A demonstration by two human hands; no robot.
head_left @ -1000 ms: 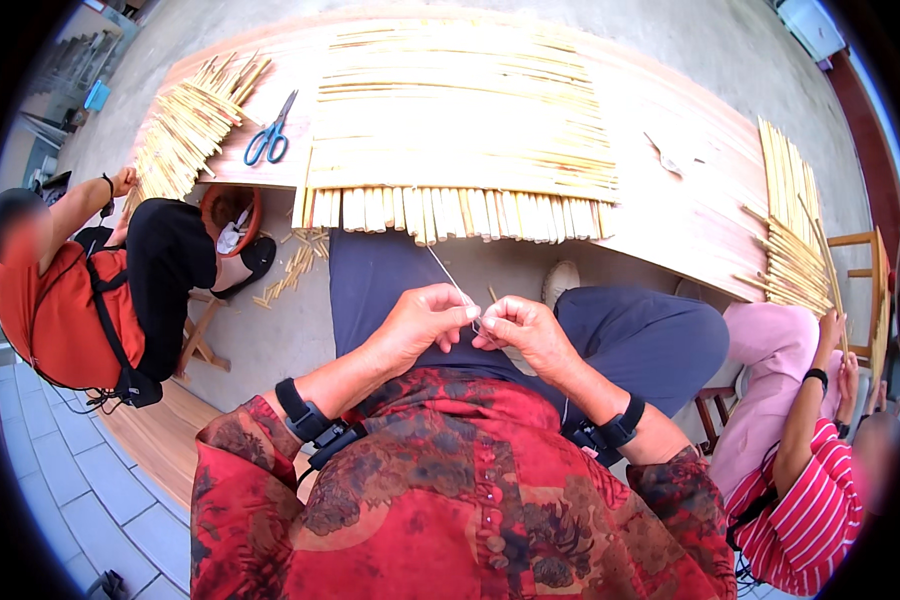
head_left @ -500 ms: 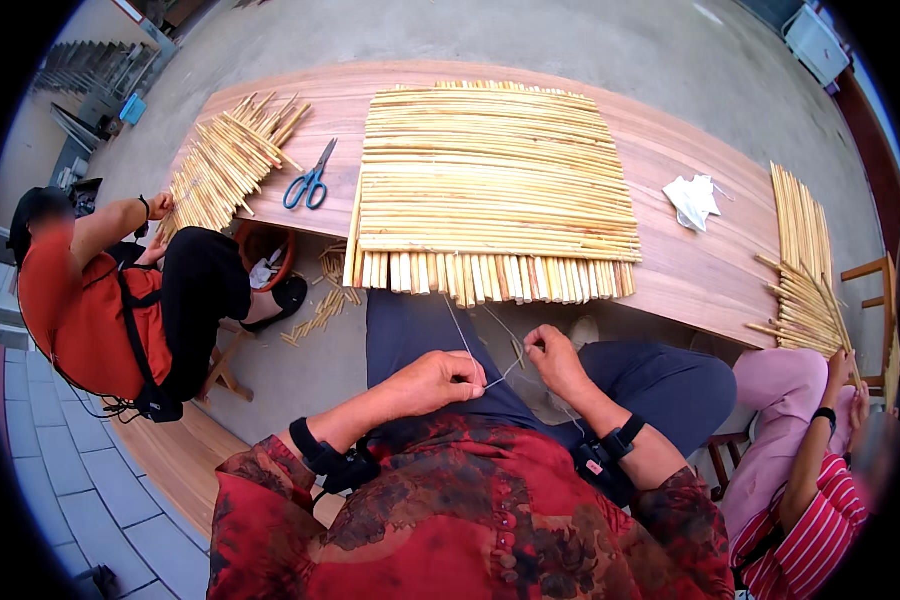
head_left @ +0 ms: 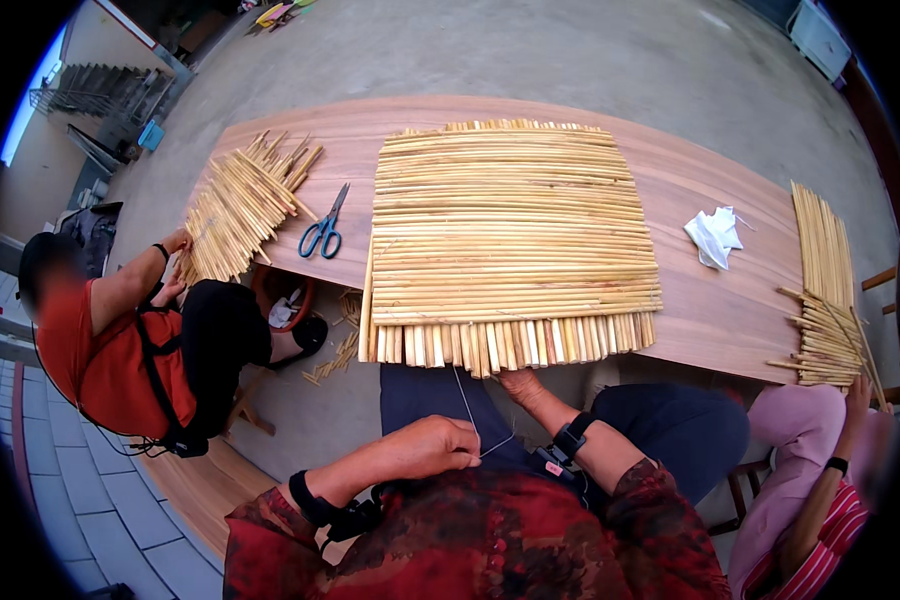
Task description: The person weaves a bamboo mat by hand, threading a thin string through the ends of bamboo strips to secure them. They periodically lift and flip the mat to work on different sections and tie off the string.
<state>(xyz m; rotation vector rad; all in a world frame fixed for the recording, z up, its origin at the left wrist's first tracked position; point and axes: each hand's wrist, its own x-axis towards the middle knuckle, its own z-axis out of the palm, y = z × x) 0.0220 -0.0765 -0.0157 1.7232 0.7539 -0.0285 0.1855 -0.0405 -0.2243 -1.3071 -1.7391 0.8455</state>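
A mat of pale yellow reed stalks [head_left: 510,230] lies in front of me on the table. Its top layer runs crosswise, and stalk ends from a layer beneath stick out along the near edge. Thin pale string [head_left: 464,390] hangs from that edge to my left hand [head_left: 435,445], which pinches it between thumb and fingers over my lap. A short length of the string bends off to the right of the pinch. My right hand [head_left: 530,392] reaches up to the near edge of the mat, its fingers hidden beneath the stalk ends.
Blue-handled scissors [head_left: 322,238] lie left of the mat, and a crumpled white mask [head_left: 714,238] lies to its right. A person in red [head_left: 130,330] handles a reed bundle [head_left: 245,205] at the left. At the right, a person in stripes [head_left: 820,530] holds other reeds [head_left: 825,290].
My right hand has moved up from beside the string to under the mat's near edge. My left hand keeps its pinch on the string. The view has tilted up slightly.
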